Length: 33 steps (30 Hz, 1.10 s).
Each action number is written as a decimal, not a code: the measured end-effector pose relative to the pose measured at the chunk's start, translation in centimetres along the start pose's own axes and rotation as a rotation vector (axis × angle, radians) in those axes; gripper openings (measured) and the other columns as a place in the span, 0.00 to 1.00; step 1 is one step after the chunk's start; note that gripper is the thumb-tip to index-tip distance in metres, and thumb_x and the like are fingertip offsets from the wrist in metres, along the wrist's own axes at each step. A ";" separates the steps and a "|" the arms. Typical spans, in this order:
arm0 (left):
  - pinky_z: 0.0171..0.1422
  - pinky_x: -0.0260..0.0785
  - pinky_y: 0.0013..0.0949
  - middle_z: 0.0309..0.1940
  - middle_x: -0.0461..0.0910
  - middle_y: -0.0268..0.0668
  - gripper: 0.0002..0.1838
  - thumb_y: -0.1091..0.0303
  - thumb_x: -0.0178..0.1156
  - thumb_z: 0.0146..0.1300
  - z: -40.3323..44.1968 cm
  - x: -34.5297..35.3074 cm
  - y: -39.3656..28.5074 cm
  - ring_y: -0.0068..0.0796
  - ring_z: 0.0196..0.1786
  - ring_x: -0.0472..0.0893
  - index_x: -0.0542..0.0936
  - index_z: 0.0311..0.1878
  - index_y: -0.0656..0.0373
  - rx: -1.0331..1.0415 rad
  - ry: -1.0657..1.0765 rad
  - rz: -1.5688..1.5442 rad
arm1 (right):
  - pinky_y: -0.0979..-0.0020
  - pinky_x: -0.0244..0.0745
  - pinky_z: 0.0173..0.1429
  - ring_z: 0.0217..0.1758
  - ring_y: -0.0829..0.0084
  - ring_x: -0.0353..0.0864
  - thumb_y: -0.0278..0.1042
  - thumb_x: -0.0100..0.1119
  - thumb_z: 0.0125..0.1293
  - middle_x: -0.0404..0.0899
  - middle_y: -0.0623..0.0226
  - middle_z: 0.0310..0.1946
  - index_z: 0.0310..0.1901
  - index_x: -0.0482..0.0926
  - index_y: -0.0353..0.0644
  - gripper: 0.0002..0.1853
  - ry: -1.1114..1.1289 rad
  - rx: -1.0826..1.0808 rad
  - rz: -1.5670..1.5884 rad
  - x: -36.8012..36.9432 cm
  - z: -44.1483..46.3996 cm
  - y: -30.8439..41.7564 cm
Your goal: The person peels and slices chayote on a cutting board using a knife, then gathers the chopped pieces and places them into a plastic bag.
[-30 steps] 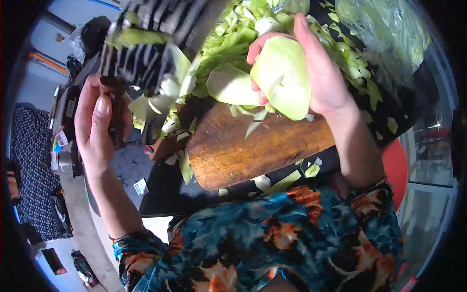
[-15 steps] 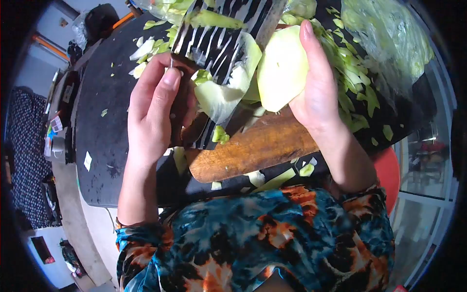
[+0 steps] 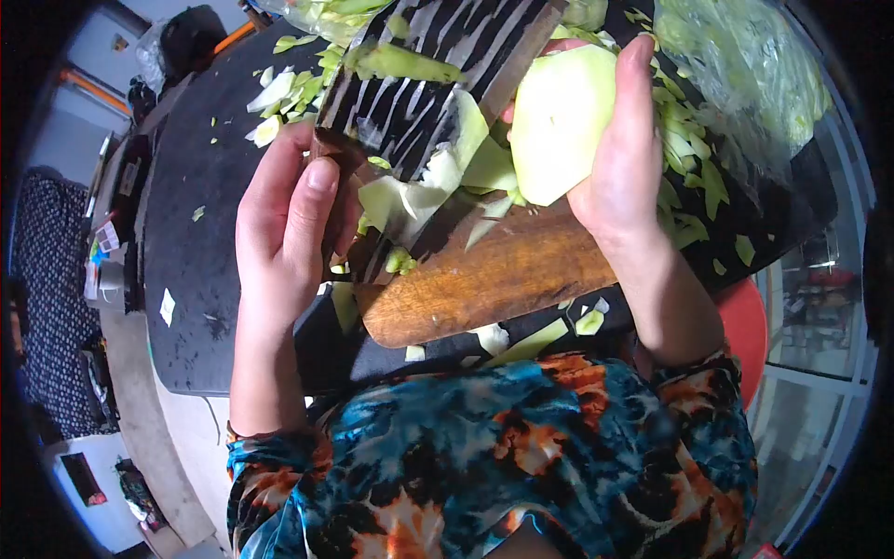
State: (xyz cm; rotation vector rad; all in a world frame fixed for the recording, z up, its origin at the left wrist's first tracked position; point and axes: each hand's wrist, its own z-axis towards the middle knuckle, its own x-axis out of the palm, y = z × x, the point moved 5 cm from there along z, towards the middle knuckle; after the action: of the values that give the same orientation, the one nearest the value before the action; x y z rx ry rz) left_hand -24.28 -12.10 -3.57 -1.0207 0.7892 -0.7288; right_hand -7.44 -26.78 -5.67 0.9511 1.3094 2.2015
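My left hand (image 3: 284,210) is closed on the near left end of a cleaver (image 3: 414,112), whose wide dark blade has silvery streaks. Thin pale green slices (image 3: 447,154) cling to the blade. In my right hand (image 3: 629,158) is a peeled pale green vegetable (image 3: 563,126) with a flat cut face; its exact kind I cannot make out. The thumb lies along its right side and the fingers are mostly hidden behind it. Below both hands lies a wooden cutting board (image 3: 494,275), partly covered by the cleaver and slices.
The black table (image 3: 186,261) carries scattered peelings (image 3: 289,93) on the left and a heap of green shreds (image 3: 689,140) on the right. A clear plastic bag of greens (image 3: 745,74) lies at the far right. A red stool (image 3: 745,335) stands at the table's right edge.
My right hand has moved slightly right with the vegetable, away from the blade. The cleaver has shifted a little left and tilted, with the slices still on it.
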 end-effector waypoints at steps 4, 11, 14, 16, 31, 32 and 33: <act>0.22 0.57 0.16 0.29 0.71 0.29 0.16 0.63 0.47 0.71 -0.3 -0.1 -0.1 0.12 0.21 0.66 0.69 0.53 0.66 -0.019 0.015 -0.002 | 0.79 0.72 0.29 0.23 0.81 0.78 0.41 0.61 0.63 0.79 0.70 0.23 0.32 0.78 0.40 0.12 -0.031 -0.077 0.062 1.1 -0.3 0.8; 0.24 0.59 0.18 0.31 0.71 0.30 0.18 0.61 0.49 0.70 -0.5 -0.7 0.1 0.14 0.23 0.67 0.69 0.54 0.67 0.126 0.087 0.026 | 0.79 0.73 0.32 0.26 0.80 0.80 0.31 0.69 0.54 0.81 0.68 0.25 0.33 0.79 0.37 0.09 0.082 -0.069 -0.050 1.1 -0.4 1.4; 0.25 0.60 0.17 0.33 0.72 0.31 0.19 0.61 0.49 0.70 -0.5 -0.9 0.1 0.14 0.23 0.68 0.68 0.54 0.67 0.148 0.097 0.061 | 0.79 0.73 0.32 0.26 0.80 0.79 0.31 0.69 0.54 0.81 0.68 0.25 0.32 0.79 0.37 0.09 0.090 -0.044 -0.048 1.1 -0.5 1.5; 0.25 0.60 0.17 0.34 0.73 0.32 0.19 0.62 0.49 0.69 -0.5 -1.0 0.2 0.14 0.23 0.69 0.68 0.55 0.67 0.149 0.073 0.077 | 0.79 0.73 0.32 0.26 0.81 0.79 0.31 0.69 0.54 0.81 0.68 0.25 0.32 0.79 0.37 0.09 0.107 -0.032 -0.055 1.1 -0.5 1.5; 0.24 0.57 0.17 0.27 0.73 0.29 0.17 0.62 0.51 0.68 -0.5 -1.7 0.1 0.12 0.21 0.68 0.69 0.52 0.67 0.141 0.093 0.090 | 0.81 0.74 0.33 0.27 0.83 0.80 0.31 0.70 0.53 0.82 0.71 0.25 0.31 0.82 0.38 0.08 0.208 -0.034 -0.153 1.5 -0.7 1.0; 0.24 0.57 0.17 0.27 0.73 0.29 0.17 0.62 0.51 0.68 -0.5 -1.6 0.2 0.13 0.21 0.67 0.70 0.51 0.67 0.134 0.088 0.074 | 0.81 0.74 0.33 0.27 0.83 0.80 0.32 0.70 0.53 0.82 0.71 0.25 0.30 0.82 0.38 0.08 0.222 -0.029 -0.190 1.7 -0.8 0.9; 0.24 0.58 0.18 0.25 0.72 0.28 0.16 0.63 0.51 0.68 -0.5 -1.2 0.2 0.13 0.21 0.67 0.70 0.50 0.66 0.157 0.108 0.131 | 0.81 0.74 0.33 0.26 0.84 0.80 0.32 0.70 0.53 0.82 0.72 0.24 0.29 0.82 0.39 0.08 0.235 -0.024 -0.228 1.9 -1.1 0.9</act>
State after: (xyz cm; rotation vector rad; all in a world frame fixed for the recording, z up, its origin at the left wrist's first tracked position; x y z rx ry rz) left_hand -25.32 -11.30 -3.64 -0.7860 0.8694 -0.7257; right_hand -9.55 -26.64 -4.57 0.5155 1.4123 2.1924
